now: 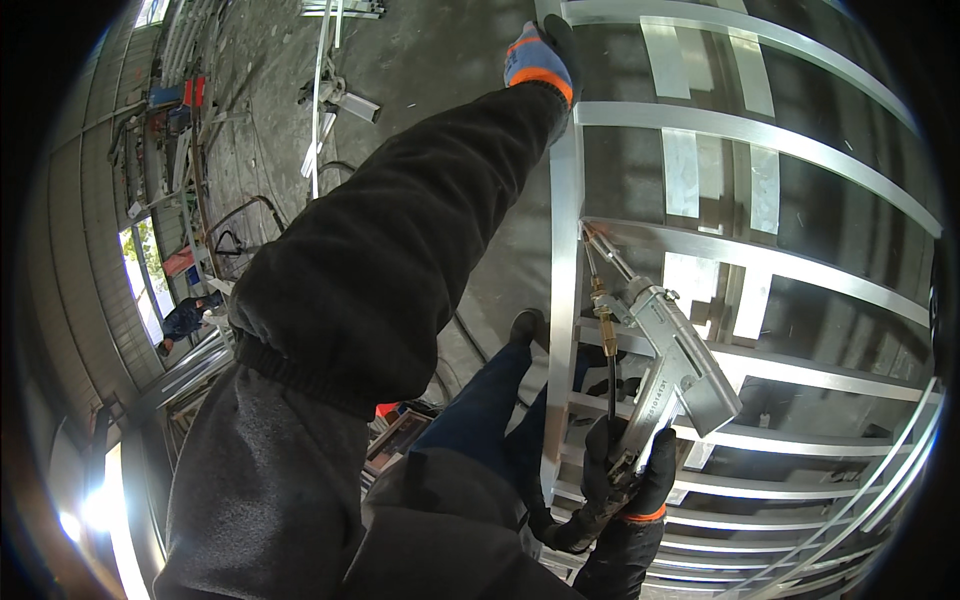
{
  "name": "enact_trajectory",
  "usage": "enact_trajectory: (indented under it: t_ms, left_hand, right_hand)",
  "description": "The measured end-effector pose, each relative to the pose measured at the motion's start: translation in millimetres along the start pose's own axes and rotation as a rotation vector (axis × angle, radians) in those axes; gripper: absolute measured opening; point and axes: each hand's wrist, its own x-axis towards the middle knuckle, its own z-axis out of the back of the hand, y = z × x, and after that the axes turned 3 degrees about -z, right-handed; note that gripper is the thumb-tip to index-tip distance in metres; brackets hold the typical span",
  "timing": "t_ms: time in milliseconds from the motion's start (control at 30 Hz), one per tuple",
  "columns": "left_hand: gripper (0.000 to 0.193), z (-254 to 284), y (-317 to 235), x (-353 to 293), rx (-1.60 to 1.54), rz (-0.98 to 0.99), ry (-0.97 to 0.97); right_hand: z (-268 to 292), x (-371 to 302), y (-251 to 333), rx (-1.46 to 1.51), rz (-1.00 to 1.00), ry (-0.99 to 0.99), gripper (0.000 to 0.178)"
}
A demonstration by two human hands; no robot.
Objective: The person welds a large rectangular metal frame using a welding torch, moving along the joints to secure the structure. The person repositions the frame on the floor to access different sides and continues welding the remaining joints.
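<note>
My left arm reaches far up across the view. Its hand point(545, 58), in a grey, black and orange glove, is closed around the upper part of the long side rail point(565, 190) of a silver metal frame. Low on the right, my right hand point(640, 470), in a dark glove with an orange cuff, grips the handle of a grey metal welding gun point(672, 335). The gun tilts up and left. Its copper-coloured tip point(592, 232) sits at the corner where a crossbar point(760, 258) meets the side rail. A thin brass-fitted wire guide point(606, 325) runs beside the nozzle.
Several parallel crossbars extend to the right, with flat pale strips point(682, 175) beneath them. A dark hose point(470, 340) lies on the concrete floor by my legs point(470, 395). Metal stock and tools point(180, 180) line the left wall, where another person point(185, 318) appears in dark clothing.
</note>
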Motion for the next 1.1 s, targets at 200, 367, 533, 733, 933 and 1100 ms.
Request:
enact_trajectory:
  t_ms: [200, 367, 533, 733, 933, 1100]
  left_hand:
    - [0.056, -3, 7, 5, 0.052, 0.121, 0.01]
    - [0.04, -1, 7, 11, 0.376, 0.067, 0.122]
    - [0.021, 2, -4, 6, 0.244, 0.113, 0.066]
    - [0.024, 8, -16, 0, 0.253, 0.105, 0.098]
    - [0.04, 6, -16, -2, 0.316, 0.048, 0.07]
    - [0.049, 6, -13, 2, 0.227, 0.127, 0.097]
  right_hand:
    - [13, 3, -7, -0.013, -0.006, -0.023, 0.054]
    - [10, 2, -6, -0.094, 0.0, -0.064, 0.052]
    - [-6, -4, 2, -0.113, 0.021, -0.069, 0.056]
    - [-26, -4, 4, -0.168, 0.04, -0.18, 0.076]
    - [-35, -8, 0, -0.198, 0.069, -0.34, 0.08]
    - [-27, -9, 0, -0.244, 0.018, -0.145, 0.082]
